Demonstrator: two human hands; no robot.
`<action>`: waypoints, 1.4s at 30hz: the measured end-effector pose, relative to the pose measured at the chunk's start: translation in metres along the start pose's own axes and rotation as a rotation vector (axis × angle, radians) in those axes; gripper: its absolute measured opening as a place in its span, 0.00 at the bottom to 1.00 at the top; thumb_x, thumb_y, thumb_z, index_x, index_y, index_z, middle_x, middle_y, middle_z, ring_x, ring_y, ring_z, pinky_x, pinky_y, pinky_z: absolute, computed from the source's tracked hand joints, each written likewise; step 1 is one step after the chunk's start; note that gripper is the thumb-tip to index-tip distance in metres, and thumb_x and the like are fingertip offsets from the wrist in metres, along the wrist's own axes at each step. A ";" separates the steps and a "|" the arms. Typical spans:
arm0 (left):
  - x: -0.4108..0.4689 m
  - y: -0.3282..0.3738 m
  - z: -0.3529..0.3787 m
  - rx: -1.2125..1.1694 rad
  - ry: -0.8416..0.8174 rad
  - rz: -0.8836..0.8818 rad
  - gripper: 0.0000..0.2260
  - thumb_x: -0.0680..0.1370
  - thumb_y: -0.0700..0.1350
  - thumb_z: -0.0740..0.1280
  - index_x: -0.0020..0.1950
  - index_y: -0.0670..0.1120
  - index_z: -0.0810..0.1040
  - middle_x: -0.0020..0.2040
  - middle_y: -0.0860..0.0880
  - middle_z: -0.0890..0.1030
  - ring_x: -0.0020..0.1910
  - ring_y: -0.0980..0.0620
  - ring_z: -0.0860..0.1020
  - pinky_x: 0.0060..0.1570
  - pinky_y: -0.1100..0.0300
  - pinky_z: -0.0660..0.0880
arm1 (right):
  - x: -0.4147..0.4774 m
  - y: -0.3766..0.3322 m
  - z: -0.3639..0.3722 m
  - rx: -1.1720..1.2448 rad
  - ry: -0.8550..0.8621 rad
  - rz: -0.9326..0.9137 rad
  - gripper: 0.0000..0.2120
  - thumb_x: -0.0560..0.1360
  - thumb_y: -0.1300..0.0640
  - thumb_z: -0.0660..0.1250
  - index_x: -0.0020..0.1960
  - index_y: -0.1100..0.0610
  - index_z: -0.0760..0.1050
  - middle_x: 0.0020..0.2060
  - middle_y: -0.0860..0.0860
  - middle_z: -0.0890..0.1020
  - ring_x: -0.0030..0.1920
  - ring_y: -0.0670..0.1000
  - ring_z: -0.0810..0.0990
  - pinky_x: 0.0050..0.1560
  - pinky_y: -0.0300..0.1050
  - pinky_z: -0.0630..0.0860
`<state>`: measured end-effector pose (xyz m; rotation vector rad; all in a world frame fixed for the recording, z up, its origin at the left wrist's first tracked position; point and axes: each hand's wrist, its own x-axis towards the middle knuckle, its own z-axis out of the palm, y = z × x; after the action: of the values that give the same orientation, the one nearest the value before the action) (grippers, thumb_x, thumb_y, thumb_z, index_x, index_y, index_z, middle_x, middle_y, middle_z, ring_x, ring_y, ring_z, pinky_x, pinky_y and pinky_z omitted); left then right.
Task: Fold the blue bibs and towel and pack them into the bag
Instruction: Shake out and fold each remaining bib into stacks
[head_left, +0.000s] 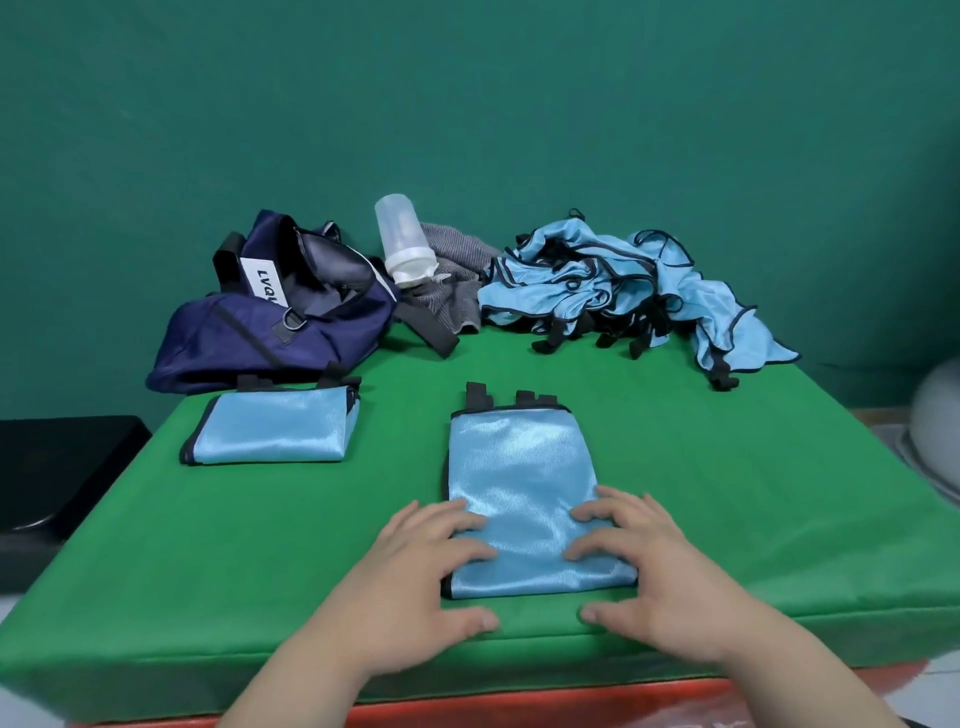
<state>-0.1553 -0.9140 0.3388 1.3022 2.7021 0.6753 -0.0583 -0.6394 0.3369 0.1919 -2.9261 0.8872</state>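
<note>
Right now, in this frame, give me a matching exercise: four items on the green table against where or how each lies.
1 navy bag
2 clear bottle
3 bib pile
4 nearest bib

a crumpled, back right
b under left hand and right hand
c slumped, back left
d tilted, back centre

Pairs: 1-c, 2-d, 3-a, 4-b.

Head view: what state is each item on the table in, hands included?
bag: open, slumped.
centre bib: partly folded, flat.
left bib: folded, flat beside bag.
bib pile: unfolded, heaped.
grey towel: crumpled.
bottle: tilted against grey towel.
left hand: open, pressing centre bib.
right hand: open, pressing centre bib.
</note>
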 end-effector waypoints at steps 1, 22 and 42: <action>0.002 0.000 0.000 0.006 0.011 0.008 0.28 0.70 0.72 0.61 0.67 0.63 0.75 0.71 0.69 0.64 0.74 0.70 0.51 0.75 0.65 0.42 | 0.002 0.001 -0.002 -0.016 -0.004 0.000 0.16 0.63 0.34 0.71 0.49 0.23 0.71 0.64 0.28 0.67 0.74 0.36 0.57 0.77 0.56 0.54; 0.017 0.002 -0.020 -0.443 0.343 -0.237 0.15 0.67 0.65 0.62 0.52 0.67 0.77 0.51 0.73 0.79 0.57 0.76 0.70 0.61 0.75 0.62 | 0.032 -0.019 -0.022 0.327 0.138 0.001 0.09 0.67 0.51 0.76 0.42 0.46 0.76 0.53 0.40 0.83 0.65 0.41 0.76 0.69 0.40 0.65; 0.031 0.021 -0.021 -0.359 0.443 -0.544 0.15 0.75 0.56 0.71 0.59 0.65 0.71 0.42 0.63 0.78 0.42 0.61 0.76 0.46 0.54 0.77 | 0.063 -0.041 -0.011 0.203 0.392 0.386 0.08 0.75 0.50 0.72 0.51 0.40 0.76 0.41 0.35 0.79 0.41 0.37 0.77 0.40 0.29 0.70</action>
<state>-0.1645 -0.8866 0.3706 0.3344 2.8510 1.4024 -0.1148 -0.6729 0.3753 -0.4963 -2.5393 1.1191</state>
